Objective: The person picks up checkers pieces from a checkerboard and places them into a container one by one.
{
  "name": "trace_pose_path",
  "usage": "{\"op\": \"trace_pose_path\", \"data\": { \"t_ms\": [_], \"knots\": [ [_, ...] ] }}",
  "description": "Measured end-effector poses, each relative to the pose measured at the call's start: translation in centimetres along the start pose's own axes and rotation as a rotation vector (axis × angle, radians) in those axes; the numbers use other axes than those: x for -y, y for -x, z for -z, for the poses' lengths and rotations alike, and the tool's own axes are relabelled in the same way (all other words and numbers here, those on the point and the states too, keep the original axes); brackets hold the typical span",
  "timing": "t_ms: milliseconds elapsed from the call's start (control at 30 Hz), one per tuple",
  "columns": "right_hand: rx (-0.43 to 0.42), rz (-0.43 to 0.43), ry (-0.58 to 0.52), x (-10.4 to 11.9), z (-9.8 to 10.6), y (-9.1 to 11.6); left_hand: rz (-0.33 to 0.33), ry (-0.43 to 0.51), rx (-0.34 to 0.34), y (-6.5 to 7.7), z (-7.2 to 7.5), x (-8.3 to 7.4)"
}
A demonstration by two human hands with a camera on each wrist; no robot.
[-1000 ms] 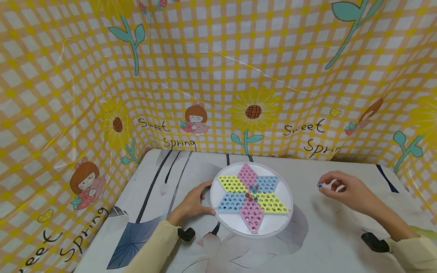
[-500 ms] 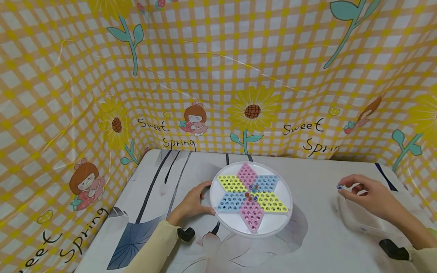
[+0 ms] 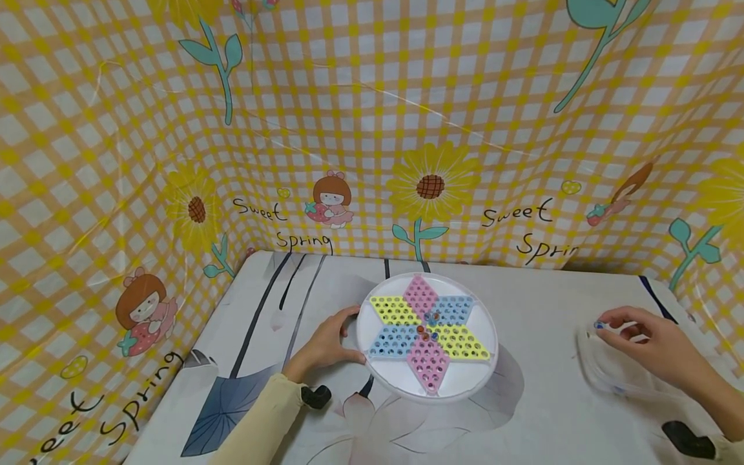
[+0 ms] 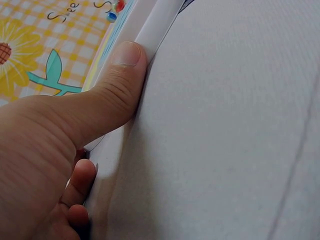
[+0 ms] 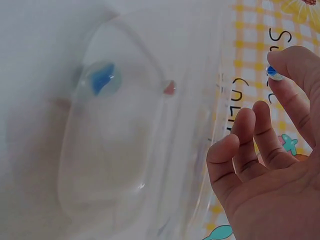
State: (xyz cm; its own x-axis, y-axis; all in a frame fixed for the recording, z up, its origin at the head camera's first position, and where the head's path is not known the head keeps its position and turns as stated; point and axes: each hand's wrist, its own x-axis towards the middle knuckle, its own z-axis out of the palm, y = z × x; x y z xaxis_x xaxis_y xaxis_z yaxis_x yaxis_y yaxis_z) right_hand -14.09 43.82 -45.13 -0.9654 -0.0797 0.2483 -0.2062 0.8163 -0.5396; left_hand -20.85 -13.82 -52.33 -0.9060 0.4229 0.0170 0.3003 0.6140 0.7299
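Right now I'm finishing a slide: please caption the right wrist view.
A right hand pinches a small, round blue-and-white marble near a translucent plastic box.

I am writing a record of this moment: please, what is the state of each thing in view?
Game board, lying flat, face up
Left hand, gripping the board's edge
Right hand, pinching a blue marble
Board marbles, resting near its centre
Clear container, at least one marble inside

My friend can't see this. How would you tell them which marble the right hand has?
Find the round star board, then look right to the clear plastic box. By it is the right hand, with a blue-patterned marble at its fingertips. It's the only marble held in a hand.
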Motion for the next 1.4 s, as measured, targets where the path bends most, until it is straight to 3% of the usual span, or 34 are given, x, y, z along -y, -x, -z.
{"op": "trace_pose_path", "data": {
  "t_ms": [167, 500, 833, 1400],
  "knots": [
    [0.021, -0.028, 0.014, -0.52, -0.12, 0.42, 0.005, -0.003, 0.0, -0.01, 0.08, -0.05],
    [0.034, -0.005, 0.039, -0.99, -0.58, 0.84, 0.021, -0.001, -0.001, 0.12, 0.19, -0.51],
    [0.164, -0.078, 0.12, -0.91, -0.55, 0.59, 0.008, 0.0, -0.004, 0.12, 0.14, -0.52],
    [0.23, -0.109, 0.123, -0.74, -0.57, 0.26, 0.0, 0.005, -0.001, 0.13, 0.1, -0.45]
  ]
}}
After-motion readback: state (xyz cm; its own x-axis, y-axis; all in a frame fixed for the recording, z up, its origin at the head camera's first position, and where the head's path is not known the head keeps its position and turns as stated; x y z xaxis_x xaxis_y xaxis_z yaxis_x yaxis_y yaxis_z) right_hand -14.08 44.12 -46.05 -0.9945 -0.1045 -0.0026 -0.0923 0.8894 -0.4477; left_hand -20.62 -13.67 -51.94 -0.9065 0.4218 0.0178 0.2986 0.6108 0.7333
